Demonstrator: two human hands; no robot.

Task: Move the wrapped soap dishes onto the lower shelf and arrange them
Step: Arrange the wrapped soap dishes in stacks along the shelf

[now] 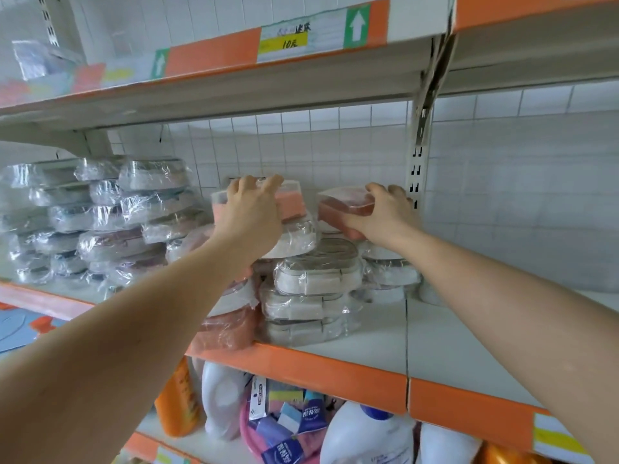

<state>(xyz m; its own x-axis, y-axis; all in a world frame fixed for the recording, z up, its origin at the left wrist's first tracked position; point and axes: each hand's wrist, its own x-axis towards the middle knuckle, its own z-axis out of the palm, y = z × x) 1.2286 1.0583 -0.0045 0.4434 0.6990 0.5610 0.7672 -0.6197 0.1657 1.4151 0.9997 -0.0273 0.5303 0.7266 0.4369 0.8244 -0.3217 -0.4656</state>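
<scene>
Plastic-wrapped soap dishes stand in stacks on a white shelf with an orange front strip (pixel 335 366). My left hand (pixel 253 211) grips a pink soap dish (pixel 291 202) on top of a middle stack, fingers curled over its far edge. My right hand (pixel 385 212) grips a second pink soap dish (pixel 345 204) from its right side, on top of the stack next to it. White soap dishes (pixel 315 279) are piled under both. More pink ones (pixel 227 326) lie at the shelf front, partly hidden by my left forearm.
A large pile of wrapped grey and white dishes (pixel 100 216) fills the shelf's left. The shelf's right part (pixel 469 336) is bare. An upper shelf with price labels (pixel 291 38) hangs overhead. Below stand detergent bottles (pixel 365 433), an orange bottle (pixel 177 403) and small packets (pixel 291 416).
</scene>
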